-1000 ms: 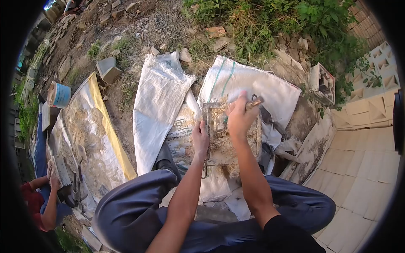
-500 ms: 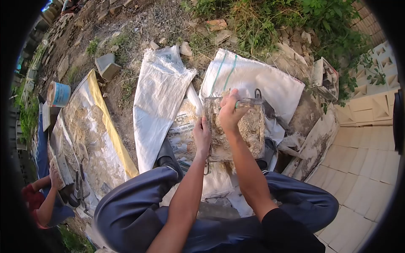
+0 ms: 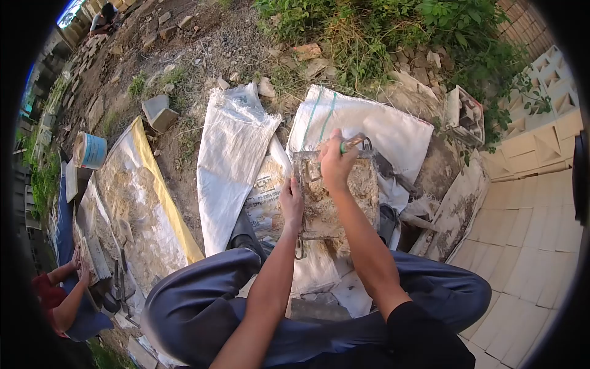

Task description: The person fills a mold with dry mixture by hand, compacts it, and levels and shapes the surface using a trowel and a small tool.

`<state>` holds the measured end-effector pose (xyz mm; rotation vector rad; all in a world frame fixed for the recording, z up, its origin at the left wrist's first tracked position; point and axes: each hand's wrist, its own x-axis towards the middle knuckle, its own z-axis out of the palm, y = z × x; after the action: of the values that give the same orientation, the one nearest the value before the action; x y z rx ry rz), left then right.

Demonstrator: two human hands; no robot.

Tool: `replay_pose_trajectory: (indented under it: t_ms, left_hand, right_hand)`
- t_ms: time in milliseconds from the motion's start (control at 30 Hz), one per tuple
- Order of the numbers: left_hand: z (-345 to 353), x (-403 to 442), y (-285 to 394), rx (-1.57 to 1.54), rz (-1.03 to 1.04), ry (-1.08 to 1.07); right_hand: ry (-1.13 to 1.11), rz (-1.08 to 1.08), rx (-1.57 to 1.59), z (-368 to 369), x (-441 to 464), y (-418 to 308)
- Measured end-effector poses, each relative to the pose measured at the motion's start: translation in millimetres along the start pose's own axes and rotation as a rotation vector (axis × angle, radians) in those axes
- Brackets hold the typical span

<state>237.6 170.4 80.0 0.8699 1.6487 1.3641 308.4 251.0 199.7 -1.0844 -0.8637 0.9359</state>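
Note:
A square metal mould [image 3: 337, 235] sits between my feet, filled with crumbly, sandy tan mix [image 3: 362, 190]. Its left edge is gripped by my left hand [image 3: 291, 200], fingers pointing forward along the side. Over the mould's far part, my right hand [image 3: 336, 163] is closed around a tool with a green and reddish handle [image 3: 350, 144]; its working end is mostly hidden, so its kind is unclear. A wire hook [image 3: 300, 248] hangs at the mould's near-left corner. White woven sacks [image 3: 230, 160] lie under and beyond it.
On the left, a sheet [image 3: 161, 184] holds more tan mix, near a bucket [image 3: 92, 151] and another person's hands [image 3: 80, 264]. A box-like block [image 3: 464, 114] stands at the right, beside pale patterned tiles [image 3: 522, 234]. Farther off sits another person [image 3: 104, 18].
My right hand has shifted slightly, and the tool's handle now shows more, tilted up to the right. The mix's surface looks more broken up. My left hand stays at the mould's edge.

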Motion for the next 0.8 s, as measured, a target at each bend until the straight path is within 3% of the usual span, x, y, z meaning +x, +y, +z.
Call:
replay_pose_trajectory:
  t_ms: [67,133,167,267,300,400,467,567,733,800]
  left_hand:
    - [-4.2,-7.9,-2.9,0.043,-0.023,0.020]
    - [-4.2,-3.3,-5.1,-0.102,-0.019,-0.020]
    - [-2.6,0.0,-16.2,-0.154,0.016,-0.020]
    - [-5.7,6.3,-21.2,-0.220,-0.064,-0.089]
    - [-10.6,0.2,-21.3,-0.214,-0.078,-0.099]
    - [-13.5,8.7,-28.5,-0.279,-0.187,-0.169]
    - [-19.9,22.2,-43.4,-0.318,-0.171,-0.280]
    - [-24.1,26.9,-47.4,-0.252,-0.157,-0.305]
    - [-18.4,23.6,-33.5,-0.190,-0.076,-0.229]
    - [-17.8,18.2,-35.4,-0.182,-0.105,-0.234]
  right_hand:
    - [-0.014,0.034,0.114,3.4,-7.8,-33.2]
    - [0.125,0.017,0.081,7.6,-18.8,-46.1]
    - [0.125,0.001,-0.117,-0.2,-32.1,-1.8]
    - [0.120,0.044,-0.168,-14.4,-38.7,35.1]
    - [0.068,0.162,-0.083,-12.8,-40.5,10.5]
    - [0.083,0.065,-0.036,-8.3,-56.1,-47.3]
    - [0.164,0.089,0.021,-17.8,-82.8,-28.5]
    - [0.057,-0.058,-0.168,-45.6,-117.1,35.0]
    - [0.108,0.095,0.006,-34.7,-106.2,-40.1]
    - [0.180,0.019,0.049,-34.7,-112.4,-59.8]
